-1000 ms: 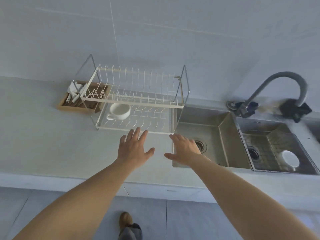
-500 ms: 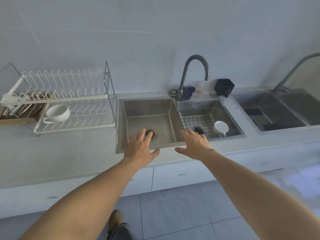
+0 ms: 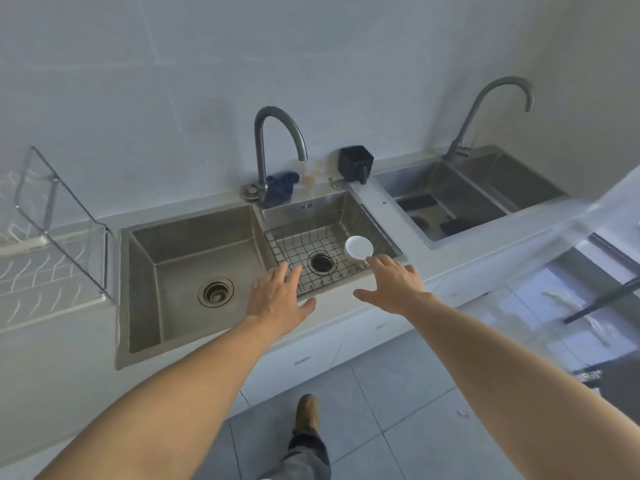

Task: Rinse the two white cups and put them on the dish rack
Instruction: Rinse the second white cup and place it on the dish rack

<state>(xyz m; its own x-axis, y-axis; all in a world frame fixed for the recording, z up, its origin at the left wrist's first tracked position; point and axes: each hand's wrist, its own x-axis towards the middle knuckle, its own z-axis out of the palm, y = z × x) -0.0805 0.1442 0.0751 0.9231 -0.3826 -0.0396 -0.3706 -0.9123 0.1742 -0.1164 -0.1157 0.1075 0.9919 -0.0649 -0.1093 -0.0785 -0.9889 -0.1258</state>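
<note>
**Going for the cup in the sink basket, both hands empty**

So here's the setup: one white cup (image 3: 359, 248) sits upside down in the wire basket (image 3: 294, 244) inside the smaller right basin of the double sink (image 3: 194, 258), over in the basket's right corner. Makes sense it's flipped, looks like it's parked there waiting for a rinse, and the gooseneck faucet (image 3: 273, 143) hangs right above that basin, so it's the natural spot to wash it. No water running that I can see.

The right hand (image 3: 393, 284) is spread flat, fingers open, holding nothing, with its fingertips just beside the cup's near edge. I'd guess it's about to take it. The left hand (image 3: 277, 299) is open and empty too, hovering over the front rim of the sink, near the divider between the basins, probably lining up to help or work the tap.

The dish rack (image 3: 52, 265) stands on the counter (image 3: 381, 206) at the far left, mostly cut off and blurry, so I can't tell what's on it from here. It's just beside the big basin, so the carry over should be short.
</note>
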